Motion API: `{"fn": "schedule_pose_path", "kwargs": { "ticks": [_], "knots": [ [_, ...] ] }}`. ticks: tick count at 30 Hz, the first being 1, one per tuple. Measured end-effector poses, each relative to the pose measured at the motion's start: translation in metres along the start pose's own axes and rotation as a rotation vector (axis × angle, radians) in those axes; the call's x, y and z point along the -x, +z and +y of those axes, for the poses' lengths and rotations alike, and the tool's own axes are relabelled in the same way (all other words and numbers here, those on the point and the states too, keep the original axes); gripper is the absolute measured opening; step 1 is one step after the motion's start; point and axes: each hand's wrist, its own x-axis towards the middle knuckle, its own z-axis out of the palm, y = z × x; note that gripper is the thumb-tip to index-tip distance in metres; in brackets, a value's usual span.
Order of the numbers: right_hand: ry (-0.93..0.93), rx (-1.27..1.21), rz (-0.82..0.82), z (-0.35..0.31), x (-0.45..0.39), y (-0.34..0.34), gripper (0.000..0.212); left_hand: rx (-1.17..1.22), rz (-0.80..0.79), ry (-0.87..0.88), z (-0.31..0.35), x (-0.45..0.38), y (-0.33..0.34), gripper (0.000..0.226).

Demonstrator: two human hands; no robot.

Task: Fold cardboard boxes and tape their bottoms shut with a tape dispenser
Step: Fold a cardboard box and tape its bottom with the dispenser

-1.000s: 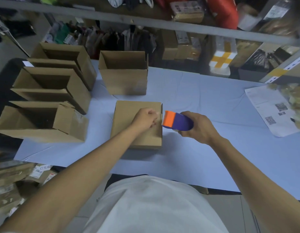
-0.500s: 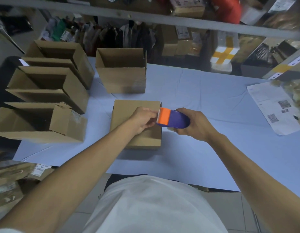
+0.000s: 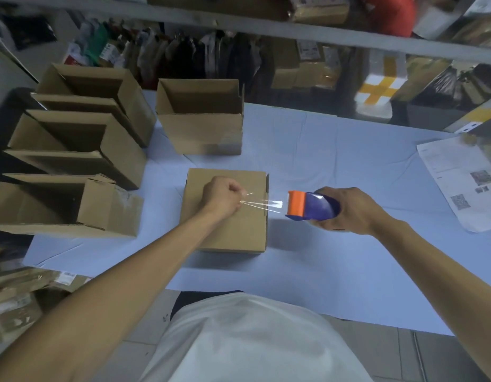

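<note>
Left hand [image 3: 223,197] pinches tape [image 3: 262,206]; right hand [image 3: 349,210] grips dispenser [image 3: 310,205].

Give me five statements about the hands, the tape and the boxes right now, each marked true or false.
1. The right hand grips the tape dispenser. True.
2. The left hand lies flat and open on the box. False: it pinches the end of the tape strip above the flat box.
3. The tape strip runs from the dispenser to the left hand. True.
4. The dispenser rests on the table. False: it is held up, to the right of the flat box.
5. Open-topped boxes stand on the left of the table. True.
</note>
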Motion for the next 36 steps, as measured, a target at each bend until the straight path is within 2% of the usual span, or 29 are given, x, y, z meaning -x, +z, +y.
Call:
{"fn": "schedule_pose_path", "kwargs": {
  "ticks": [4, 7, 8, 10, 11, 12, 14, 15, 17, 19, 22, 23, 24, 25, 27, 30, 33, 36],
  "knots": [
    [0.034, 0.015, -0.029, 0.009, -0.004, 0.003, 0.049, -0.064, 0.016, -0.008, 0.001, -0.002, 0.009, 0.018],
    [0.041, 0.038, -0.059, 0.010, -0.009, 0.011, 0.047, -0.335, 0.036, 0.085, 0.005, -0.004, 0.010, 0.008],
    [0.043, 0.051, -0.068, 0.010, -0.011, 0.015, 0.046, -0.495, 0.049, 0.126, 0.008, -0.003, 0.010, 0.010],
    [0.053, 0.079, -0.079, 0.008, -0.015, 0.020, 0.046, -0.711, 0.095, 0.161, 0.012, -0.003, 0.011, 0.035],
    [0.059, 0.089, -0.083, 0.007, -0.018, 0.022, 0.045, -0.697, 0.085, 0.158, 0.013, -0.005, 0.010, 0.036],
    [0.063, 0.104, -0.092, 0.005, -0.019, 0.024, 0.045, -0.555, 0.038, 0.150, 0.013, -0.005, 0.011, 0.030],
    [0.069, 0.145, -0.116, -0.001, -0.023, 0.028, 0.043, -0.239, -0.163, 0.098, 0.010, -0.002, 0.015, 0.029],
    [0.083, 0.146, -0.135, -0.004, -0.026, 0.030, 0.042, -0.208, -0.261, 0.114, 0.009, 0.000, 0.016, 0.036],
    [0.155, 0.102, -0.189, -0.016, -0.035, 0.034, 0.039, -0.263, -0.349, 0.149, 0.005, 0.001, 0.020, 0.046],
    [0.239, 0.088, -0.240, -0.027, -0.042, 0.033, 0.042, -0.350, -0.329, 0.188, 0.004, -0.001, 0.024, 0.046],
    [0.291, 0.177, -0.255, -0.025, -0.038, 0.031, 0.044, -0.466, -0.285, 0.256, 0.004, 0.002, 0.029, 0.028],
    [0.293, 0.165, -0.235, -0.020, -0.033, 0.029, 0.041, -0.517, -0.320, 0.312, 0.004, 0.001, 0.028, 0.014],
    [0.286, 0.123, -0.200, -0.014, -0.026, 0.027, 0.038, -0.582, -0.370, 0.401, 0.004, 0.001, 0.026, 0.013],
    [0.266, 0.067, -0.151, -0.009, -0.018, 0.025, 0.036, -0.603, -0.416, 0.452, 0.004, -0.001, 0.025, 0.031],
    [0.204, -0.058, -0.021, -0.005, -0.003, 0.020, 0.036, -0.498, -0.414, 0.475, 0.008, -0.003, 0.024, 0.041],
    [0.115, -0.229, 0.128, -0.014, 0.012, 0.013, 0.046, -0.218, -0.256, 0.302, 0.015, -0.001, 0.029, 0.021],
    [0.045, -0.343, 0.154, -0.027, 0.018, 0.012, 0.051, 0.160, -0.434, 0.054, 0.018, 0.007, 0.031, 0.017],
    [-0.010, -0.345, 0.149, -0.036, 0.019, 0.012, 0.055, 0.340, -0.480, 0.005, 0.017, 0.014, 0.025, 0.014]
  ]
}}
